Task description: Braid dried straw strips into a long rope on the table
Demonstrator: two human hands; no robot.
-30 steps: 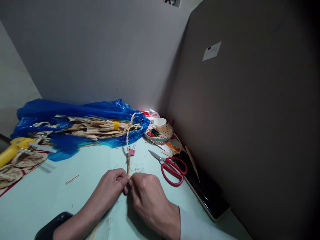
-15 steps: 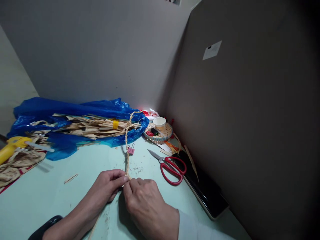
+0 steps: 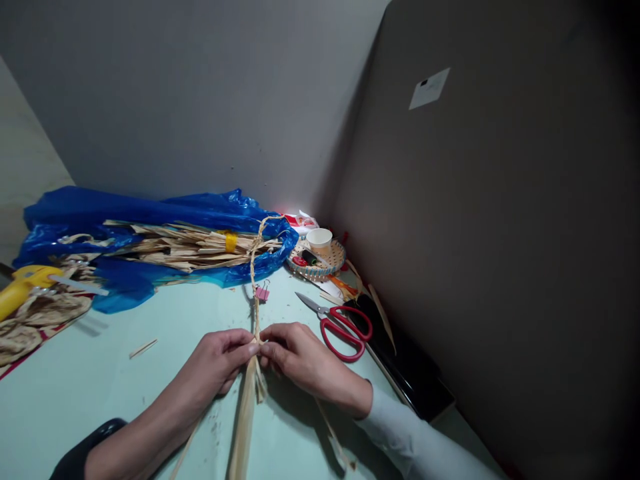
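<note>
A thin braided cord (image 3: 253, 267) of pale dry fibre runs from the blue bag down to my hands. My left hand (image 3: 223, 360) pinches its lower end from the left. From the right, my right hand (image 3: 300, 360) pinches the same spot, the fingertips of both hands nearly touching. Loose strands hang below them: a wide pale strip (image 3: 243, 420) toward the front edge, a short frayed piece beside it, and thin strands to either side. A pink binder clip (image 3: 262, 293) sits at the cord above my hands.
Red-handled scissors (image 3: 345, 330) lie to the right, beside a black glossy device (image 3: 415, 373). A blue plastic bag (image 3: 125, 287) with dry strips lies at the back left. A yellow glue gun (image 3: 25, 287) is far left. A woven basket (image 3: 325, 267) holds a paper cup (image 3: 319, 239).
My right hand has turned and shifted slightly right, its thumb now showing. The wide strip and frayed strands below the fingers have come into view. My left hand still pinches the cord.
</note>
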